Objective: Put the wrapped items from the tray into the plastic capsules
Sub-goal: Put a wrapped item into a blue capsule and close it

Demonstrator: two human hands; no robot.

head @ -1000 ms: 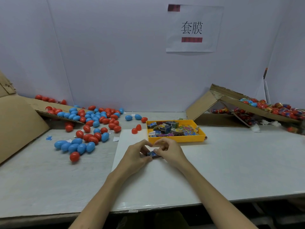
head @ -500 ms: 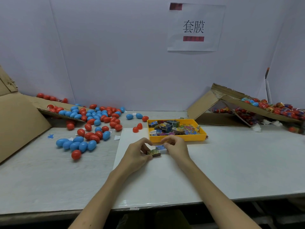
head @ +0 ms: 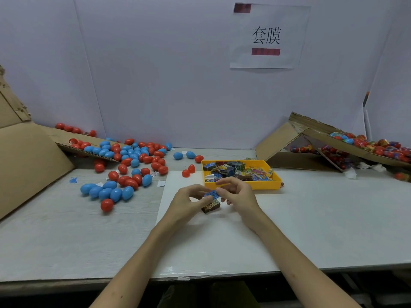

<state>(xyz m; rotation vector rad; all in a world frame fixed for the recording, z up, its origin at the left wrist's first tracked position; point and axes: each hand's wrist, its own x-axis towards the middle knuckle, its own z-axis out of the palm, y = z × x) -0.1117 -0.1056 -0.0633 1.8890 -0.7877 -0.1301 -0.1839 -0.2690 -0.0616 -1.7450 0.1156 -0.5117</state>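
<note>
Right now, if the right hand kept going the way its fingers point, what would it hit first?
Probably the left hand: only the blue wrapped item that both hands pinch lies between them, though depth is unclear.

Finish notes from my end:
- capsules (head: 116, 194): smooth red and blue plastic, glossy, with highlights on the shells.
- tray (head: 244, 186): yellow plastic, duller sheen.
- blue packet (head: 211, 193) and brown packet (head: 211, 206): printed wrapper. I can't tell film from paper.
- tabletop (head: 66, 230): grey, matt, faint wood-grain pattern.
- white sheet (head: 211, 241) on it: smooth, slight sheen.
- cardboard flaps (head: 29, 161): brown, matt, rough torn edges.
- wrapped capsules (head: 387, 150) far right: shiny, crinkled film.
- wall sign (head: 289, 30): plain matt paper.
</note>
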